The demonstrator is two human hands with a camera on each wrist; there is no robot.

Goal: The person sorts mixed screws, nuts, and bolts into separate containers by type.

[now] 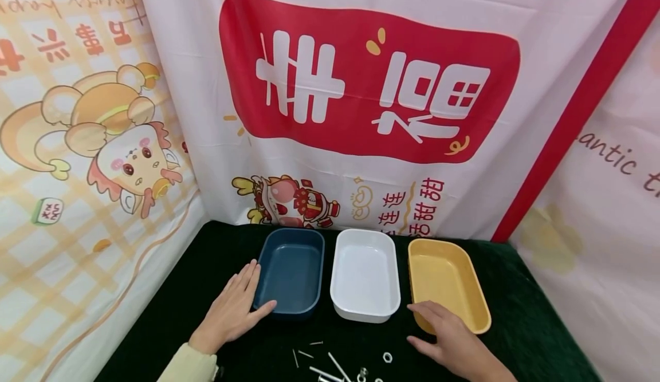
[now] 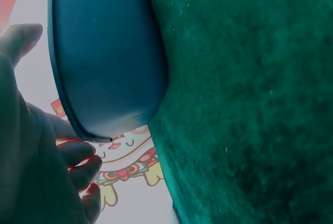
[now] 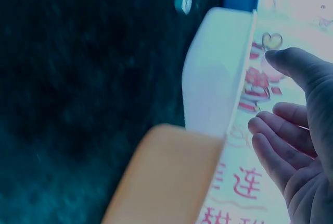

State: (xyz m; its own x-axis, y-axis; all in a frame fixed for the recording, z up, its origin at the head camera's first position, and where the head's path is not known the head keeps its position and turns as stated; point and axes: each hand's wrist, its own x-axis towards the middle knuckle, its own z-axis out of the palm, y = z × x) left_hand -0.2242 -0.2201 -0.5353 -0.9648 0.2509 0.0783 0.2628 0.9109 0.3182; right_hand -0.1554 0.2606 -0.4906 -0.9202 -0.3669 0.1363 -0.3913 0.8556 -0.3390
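Blue tray (image 1: 292,276), yellow tray (image 1: 450,279), hands (image 1: 233,308) nearby

Head view: tabletop (image 1: 531,319) seen from above, forward-down. Wrist views: taken low, close, rolled sideways. Blue tray (image 1: 292,273) shared by all three; white tray (image 1: 365,270), yellow tray (image 1: 448,276) by head and right wrist.

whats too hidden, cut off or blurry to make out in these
Head: lower end of the long silver shaft, cut off by the bottom edge.
Head: near end of the yellow tray, partly behind the right hand.
Left wrist: inside of the blue tray, hidden by its outer wall.
Right wrist: what the small bright piece is; too blurred.
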